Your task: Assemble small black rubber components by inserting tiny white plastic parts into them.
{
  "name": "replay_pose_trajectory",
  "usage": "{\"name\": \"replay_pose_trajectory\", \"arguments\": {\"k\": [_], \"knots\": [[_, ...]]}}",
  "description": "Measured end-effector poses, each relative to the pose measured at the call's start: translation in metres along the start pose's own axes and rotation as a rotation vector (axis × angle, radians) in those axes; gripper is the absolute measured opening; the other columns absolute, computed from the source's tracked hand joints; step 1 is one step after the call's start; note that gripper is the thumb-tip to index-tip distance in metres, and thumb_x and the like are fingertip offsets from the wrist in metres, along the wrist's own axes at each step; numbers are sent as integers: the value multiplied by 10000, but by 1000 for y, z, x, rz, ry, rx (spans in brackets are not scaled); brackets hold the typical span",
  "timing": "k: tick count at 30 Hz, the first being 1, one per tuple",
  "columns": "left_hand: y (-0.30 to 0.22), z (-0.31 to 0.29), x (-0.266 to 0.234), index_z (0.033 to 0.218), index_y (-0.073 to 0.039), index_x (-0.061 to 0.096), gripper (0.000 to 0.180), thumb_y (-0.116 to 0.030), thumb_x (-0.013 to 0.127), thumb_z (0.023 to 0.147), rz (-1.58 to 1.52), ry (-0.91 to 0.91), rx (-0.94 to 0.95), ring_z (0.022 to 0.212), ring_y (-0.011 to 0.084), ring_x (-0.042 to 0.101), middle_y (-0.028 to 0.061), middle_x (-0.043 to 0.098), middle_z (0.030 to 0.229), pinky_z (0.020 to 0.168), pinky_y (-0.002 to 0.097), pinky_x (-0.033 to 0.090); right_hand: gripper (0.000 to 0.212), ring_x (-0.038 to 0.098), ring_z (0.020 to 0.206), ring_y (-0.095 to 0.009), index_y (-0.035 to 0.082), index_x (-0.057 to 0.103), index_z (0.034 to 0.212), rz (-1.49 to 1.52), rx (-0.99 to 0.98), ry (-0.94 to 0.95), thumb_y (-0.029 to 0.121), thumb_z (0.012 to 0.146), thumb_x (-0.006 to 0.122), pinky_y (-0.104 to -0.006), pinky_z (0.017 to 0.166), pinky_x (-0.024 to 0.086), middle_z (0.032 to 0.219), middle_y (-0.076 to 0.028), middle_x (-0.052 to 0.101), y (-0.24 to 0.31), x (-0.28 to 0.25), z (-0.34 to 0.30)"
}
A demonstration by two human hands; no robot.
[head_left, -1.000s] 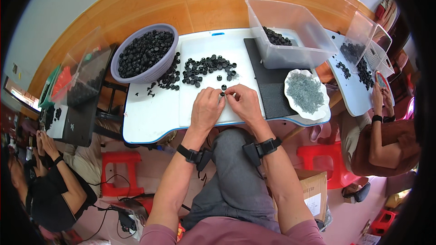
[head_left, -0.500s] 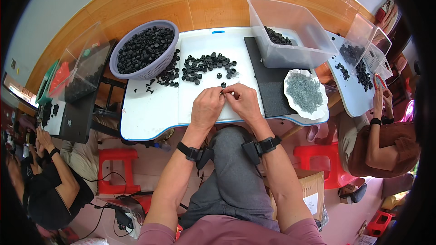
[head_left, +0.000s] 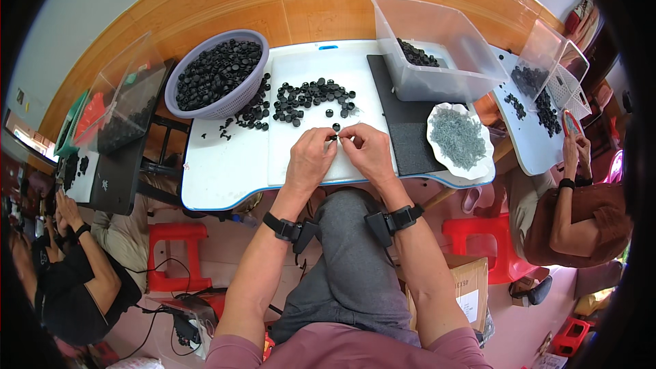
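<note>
Over the white board (head_left: 294,171), my left hand (head_left: 311,156) is closed in a pinch on a small round black cap (head_left: 333,138). My right hand (head_left: 370,153) is right beside it, thumb and finger pressed together; whatever they may hold is too small to make out. Just beyond the fingertips stands one loose black cap (head_left: 336,126), with another a little farther off. A spread of similar black caps (head_left: 314,94) lies past them. On the right, a white wavy-rimmed dish (head_left: 437,152) holds a heap of tiny grey-green translucent pieces (head_left: 458,138).
A purple basket (head_left: 232,100) heaped with black caps stands at the back left, more caps spilled beside it. At the back right a clear plastic bin (head_left: 444,85) sits on a dark mat (head_left: 410,140). Co-workers sit at side tables; red stools (head_left: 179,232) stand below.
My hands have drawn slightly apart at the fingertips, and the black cap in my left fingers shows more plainly. The things on the table stay put.
</note>
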State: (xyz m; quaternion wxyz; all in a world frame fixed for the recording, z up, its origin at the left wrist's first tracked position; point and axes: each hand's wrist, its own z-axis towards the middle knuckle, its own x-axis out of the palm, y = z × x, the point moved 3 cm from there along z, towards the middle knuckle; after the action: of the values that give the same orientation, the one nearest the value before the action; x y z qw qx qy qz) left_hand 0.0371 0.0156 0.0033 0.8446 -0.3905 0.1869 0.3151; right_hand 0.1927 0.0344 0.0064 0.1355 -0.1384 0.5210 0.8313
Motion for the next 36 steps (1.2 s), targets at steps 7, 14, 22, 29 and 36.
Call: {"name": "replay_pose_trajectory", "arguments": {"k": [7,14,22,29,36], "knots": [[0,0,0,1018,-21,691,209,-4,748,818,-17,13,-16,835,264,715,125,708,921,736,357,588,145,706,688,-218,14,755,954,-14,-20,9,38,820,705,-316,643,557,864,-124,744,1,0,0],[-2,0,0,1033,-25,703,203,-22,744,835,27,19,19,826,273,722,131,721,934,729,362,593,135,720,732,-230,-1,746,968,16,45,57,46,842,727,-317,656,555,892,-137,755,1,1,1],[3,-1,0,1046,-17,715,197,-44,749,854,-30,40,-42,795,257,739,136,740,908,709,353,600,147,712,739,-227,-6,749,968,45,43,52,76,846,756,-328,679,554,888,-133,751,-2,1,3],[9,1,-2,1057,-6,711,199,-78,768,880,-225,88,-230,853,194,757,120,769,932,738,307,597,147,635,647,-130,11,753,998,131,46,65,62,860,747,-274,607,508,840,-87,740,3,1,4],[13,2,-8,1105,-1,719,215,-82,756,910,-461,111,-417,862,107,709,71,770,954,739,240,553,153,549,616,-58,20,759,1013,287,205,80,43,862,748,-236,578,466,833,-31,735,-7,-1,4]]}}
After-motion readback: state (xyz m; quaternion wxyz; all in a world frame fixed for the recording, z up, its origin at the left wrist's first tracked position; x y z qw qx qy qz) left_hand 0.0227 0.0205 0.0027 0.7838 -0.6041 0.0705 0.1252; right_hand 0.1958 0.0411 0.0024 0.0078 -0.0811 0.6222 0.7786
